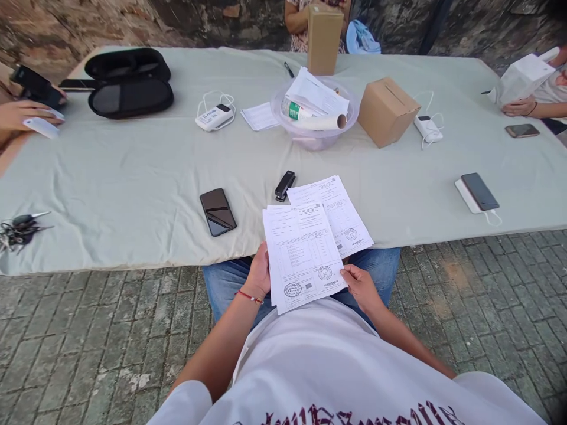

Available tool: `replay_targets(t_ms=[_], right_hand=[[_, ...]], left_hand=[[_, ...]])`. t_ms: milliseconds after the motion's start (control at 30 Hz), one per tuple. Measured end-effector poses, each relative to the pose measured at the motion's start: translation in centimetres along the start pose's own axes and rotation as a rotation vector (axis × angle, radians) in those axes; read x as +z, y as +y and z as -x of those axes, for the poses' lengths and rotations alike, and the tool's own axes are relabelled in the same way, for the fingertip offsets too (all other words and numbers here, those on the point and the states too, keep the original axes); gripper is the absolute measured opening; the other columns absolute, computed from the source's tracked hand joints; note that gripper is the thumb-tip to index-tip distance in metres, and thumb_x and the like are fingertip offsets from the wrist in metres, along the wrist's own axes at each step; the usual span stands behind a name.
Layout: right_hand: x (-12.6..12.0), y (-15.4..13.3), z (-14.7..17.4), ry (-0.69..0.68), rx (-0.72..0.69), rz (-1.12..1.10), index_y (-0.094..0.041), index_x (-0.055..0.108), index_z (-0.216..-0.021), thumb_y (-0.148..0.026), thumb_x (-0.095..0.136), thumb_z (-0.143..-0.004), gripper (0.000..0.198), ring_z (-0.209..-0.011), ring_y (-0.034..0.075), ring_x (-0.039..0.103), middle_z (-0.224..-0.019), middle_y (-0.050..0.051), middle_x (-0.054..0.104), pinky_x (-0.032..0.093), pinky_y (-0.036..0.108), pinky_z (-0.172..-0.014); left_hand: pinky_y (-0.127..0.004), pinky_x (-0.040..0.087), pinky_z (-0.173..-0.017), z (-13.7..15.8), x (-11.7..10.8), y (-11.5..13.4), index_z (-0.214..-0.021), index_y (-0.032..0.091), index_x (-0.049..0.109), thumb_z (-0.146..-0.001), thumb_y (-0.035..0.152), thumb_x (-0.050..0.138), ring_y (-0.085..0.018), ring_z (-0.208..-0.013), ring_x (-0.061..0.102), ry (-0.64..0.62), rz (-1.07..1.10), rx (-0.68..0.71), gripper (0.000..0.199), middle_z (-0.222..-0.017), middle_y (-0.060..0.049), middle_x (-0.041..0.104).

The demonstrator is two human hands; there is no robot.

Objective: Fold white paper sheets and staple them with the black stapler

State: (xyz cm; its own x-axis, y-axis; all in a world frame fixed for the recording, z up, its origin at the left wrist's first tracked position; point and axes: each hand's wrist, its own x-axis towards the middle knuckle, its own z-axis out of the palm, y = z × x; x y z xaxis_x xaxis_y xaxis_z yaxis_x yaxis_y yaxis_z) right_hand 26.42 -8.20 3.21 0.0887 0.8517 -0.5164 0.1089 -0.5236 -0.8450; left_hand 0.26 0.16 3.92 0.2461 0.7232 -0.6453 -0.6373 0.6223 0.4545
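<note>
Papers, printed and stamped near the bottom, lean from the person's lap onto the table's near edge, about its middle, with their lower end past that edge. At their left side is the left hand, a red bracelet on its wrist; its fingers run behind the sheets, so I cannot tell how far they are closed. The right hand pinches the lower right corner between thumb and fingers.

A second stack lies partly under the papers, reaching the near edge on their right. Just beyond, a black stapler sits beside that stack's upper left corner. To the left, near the same edge, lies a dark phone, well apart from the left hand. Keys lie toward the table's near left corner.

Farther back, a clear bowl holds papers and a cardboard tube, with a brown box just to its right. Toward the far left corner stands an open black case.
</note>
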Motion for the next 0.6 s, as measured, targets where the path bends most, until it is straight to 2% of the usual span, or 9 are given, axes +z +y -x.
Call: replay_targets(t_ms=[100,167,233,267,333,367,433,500,600], right_hand=[[0.6,0.7,0.5,0.01,-0.024,0.055,-0.024,0.067,-0.084,-0.061,0.055,-0.083,0.039,-0.061,0.019,0.053,-0.064,0.002,0.061,0.038,0.03,-0.053],[0.5,1.0,0.6,-0.006,-0.061,0.149,-0.024,0.067,-0.085,-0.06,0.051,-0.086,0.039,-0.065,0.021,0.056,-0.067,0.002,0.063,0.043,0.031,-0.057],[-0.6,0.8,0.2,0.023,-0.133,0.293,-0.024,0.068,-0.091,-0.058,0.048,-0.089,0.039,-0.072,0.023,0.059,-0.08,0.005,0.067,0.047,0.034,-0.065],[-1.6,0.6,-0.3,0.079,-0.171,0.374,-0.024,0.068,-0.097,-0.057,0.047,-0.09,0.039,-0.076,0.024,0.06,-0.09,0.007,0.069,0.049,0.036,-0.071],[-4.0,-0.1,-1.7,0.275,-0.216,0.537,-0.022,0.064,-0.113,-0.054,0.044,-0.092,0.043,-0.083,0.024,0.061,-0.113,0.012,0.066,0.049,0.039,-0.082],[-5.2,-0.5,-2.6,0.39,-0.202,0.606,-0.02,0.061,-0.118,-0.053,0.043,-0.093,0.045,-0.084,0.024,0.061,-0.118,0.015,0.063,0.048,0.04,-0.085],[-7.4,-1.2,-4.4,0.509,-0.128,0.739,-0.016,0.057,-0.124,-0.052,0.045,-0.092,0.05,-0.092,0.028,0.061,-0.121,0.018,0.061,0.046,0.043,-0.089],[-8.7,-1.7,-5.9,0.535,-0.07,0.834,-0.015,0.053,-0.13,-0.054,0.047,-0.091,0.056,-0.1,0.032,0.06,-0.118,0.02,0.06,0.045,0.044,-0.089],[-8.9,-2.1,-7.0,0.559,-0.025,0.91,-0.015,0.051,-0.133,-0.063,0.048,-0.088,0.066,-0.1,0.035,0.062,-0.117,0.022,0.058,0.045,0.042,-0.084]], left_hand=[[-0.048,0.052,-0.099,0.1,0.1,-0.4,-0.125,0.017,0.065,-0.084,0.051,0.065,-0.034,-0.116,0.064,0.017,-0.012,0.026,0.053,-0.113,-0.014,0.074],[-0.049,0.051,-0.102,0.1,-0.3,-0.8,-0.122,0.015,0.066,-0.077,0.035,0.075,-0.035,-0.116,0.064,0.058,-0.07,0.03,0.05,-0.113,-0.015,0.074],[-0.051,0.05,-0.103,0.0,-0.8,-1.0,-0.118,0.011,0.068,-0.069,0.02,0.08,-0.038,-0.115,0.064,0.113,-0.132,0.042,0.051,-0.111,-0.018,0.074],[-0.052,0.05,-0.103,0.0,-1.1,-0.9,-0.116,0.011,0.068,-0.067,0.016,0.081,-0.039,-0.115,0.064,0.138,-0.152,0.053,0.051,-0.11,-0.018,0.074],[-0.053,0.051,-0.102,-0.1,-1.7,-0.6,-0.115,0.01,0.069,-0.066,0.015,0.081,-0.04,-0.114,0.065,0.168,-0.169,0.066,0.051,-0.109,-0.018,0.074],[-0.053,0.052,-0.101,0.0,-2.0,-0.3,-0.116,0.011,0.069,-0.066,0.015,0.081,-0.04,-0.113,0.065,0.179,-0.172,0.07,0.051,-0.108,-0.018,0.074],[-0.052,0.053,-0.099,0.0,-2.5,0.3,-0.116,0.01,0.069,-0.066,0.012,0.08,-0.039,-0.11,0.067,0.211,-0.178,0.077,0.051,-0.107,-0.018,0.075],[-0.052,0.055,-0.097,0.2,-3.0,0.7,-0.116,0.009,0.068,-0.066,0.01,0.078,-0.039,-0.107,0.068,0.238,-0.182,0.072,0.051,-0.105,-0.018,0.075],[-0.052,0.056,-0.096,0.5,-3.4,0.9,-0.114,0.006,0.068,-0.067,0.009,0.076,-0.038,-0.103,0.07,0.249,-0.187,0.057,0.048,-0.105,-0.019,0.075]])
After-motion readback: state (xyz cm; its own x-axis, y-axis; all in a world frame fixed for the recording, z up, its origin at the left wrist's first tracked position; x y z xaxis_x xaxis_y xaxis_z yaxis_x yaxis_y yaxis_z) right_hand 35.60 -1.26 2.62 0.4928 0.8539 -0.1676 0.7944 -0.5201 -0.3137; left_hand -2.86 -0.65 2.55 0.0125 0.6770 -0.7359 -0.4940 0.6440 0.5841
